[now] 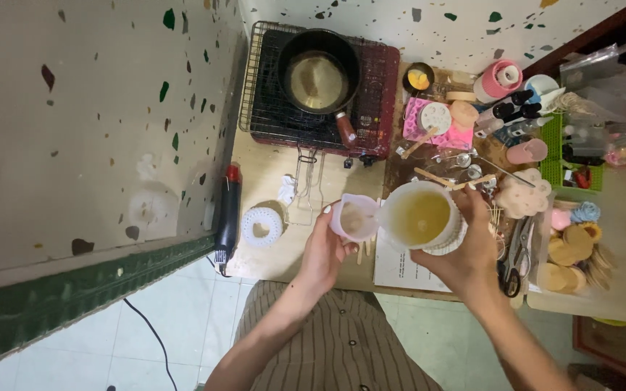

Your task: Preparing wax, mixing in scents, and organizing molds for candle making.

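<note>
While the pot (318, 78) sits back on the stove (371, 108), the right hand (465, 250) grips a jug (420, 217) of yellow liquid, spout tipped toward the small cup (353, 217) just left, which the left hand (325, 250) clasps steady, mouth up to catch it.

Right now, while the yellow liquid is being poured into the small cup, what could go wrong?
1. The big cup in the right hand is tilted over the small cup, held by the left hand; the liquid could overflow onto the fingers.
2. A spill may wet the white paper below.
</note>
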